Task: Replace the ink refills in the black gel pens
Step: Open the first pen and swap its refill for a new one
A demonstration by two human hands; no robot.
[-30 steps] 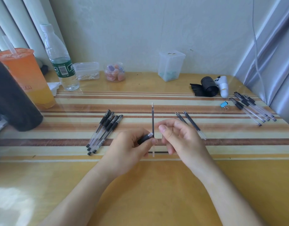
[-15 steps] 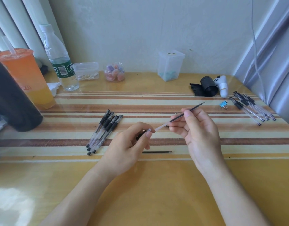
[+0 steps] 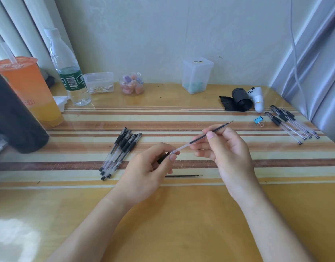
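My left hand (image 3: 147,169) grips a pen barrel (image 3: 162,159), of which only the black grip section shows between the fingers. My right hand (image 3: 227,148) pinches a thin ink refill (image 3: 199,138) that slants up to the right; its clear tail end meets the barrel at my left fingertips and its tip points away. Another refill (image 3: 183,176) lies flat on the table just below my hands. A bunch of black gel pens (image 3: 119,154) lies to the left. A second bunch of pens (image 3: 292,124) lies at the far right.
An orange drink cup (image 3: 30,91), a dark cylinder (image 3: 13,118) and a water bottle (image 3: 68,72) stand at the left. Along the wall are plastic boxes (image 3: 198,75), a small jar (image 3: 131,84), a black roll (image 3: 240,99) and a blue binder clip (image 3: 259,120).
The refill swung from upright to slanting up-right as my right hand moved right and up. Over the last half second the hands barely shifted.
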